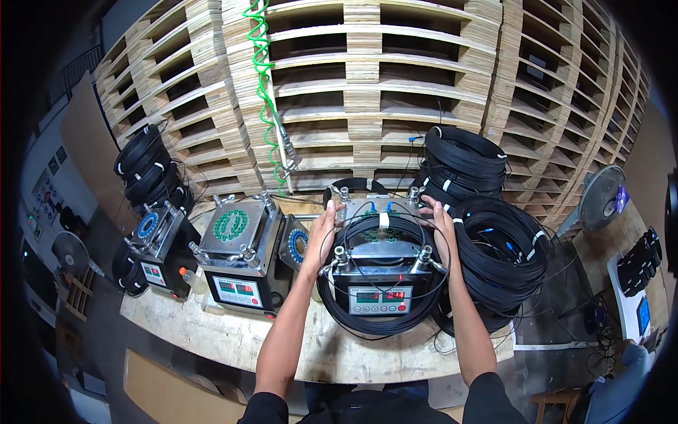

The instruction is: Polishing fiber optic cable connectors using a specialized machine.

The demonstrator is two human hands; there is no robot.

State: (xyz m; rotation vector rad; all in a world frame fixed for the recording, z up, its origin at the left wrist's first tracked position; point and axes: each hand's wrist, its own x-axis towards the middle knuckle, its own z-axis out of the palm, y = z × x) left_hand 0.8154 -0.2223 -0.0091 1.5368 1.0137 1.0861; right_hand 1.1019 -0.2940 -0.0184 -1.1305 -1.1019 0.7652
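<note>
Far L of both hands, at bench (212, 332) edge: small machine (157, 247) w/ blue ring plate, black coils stacked behind it. Next, just L of the left hand: second machine (244, 258) w/ green-dotted round plate on top and a red-digit panel in front; green spiral air hose (263, 85) hangs above it, well beyond reach. Left hand (321, 230): fingers spread and curled, resting on the L rim of the black cable coil (385, 283), up near the machine's back-left post; looks like a light hold on the strands, can't tell if it pinches one. Coil lies flat, draped round the third machine (381, 265), which sits directly btw the hands, straight ahead of the person; no long axis really, it's a ring, slightly wider L-R, w/ its front arc sagging over the display panel towards the person. Right hand (439, 219): fingers spread too, pressing the coil's R rim near the back-right post. Both hands about equally near, one per side, so the coil is bracketed symmetrically. Just R of the right hand, touching or nearly: big heap of black coils (505, 254) w/ white ties, more stacked behind (462, 162). Far R: grey fan (600, 198), floor beyond. Pallets (395, 78) wall off the back.
</note>
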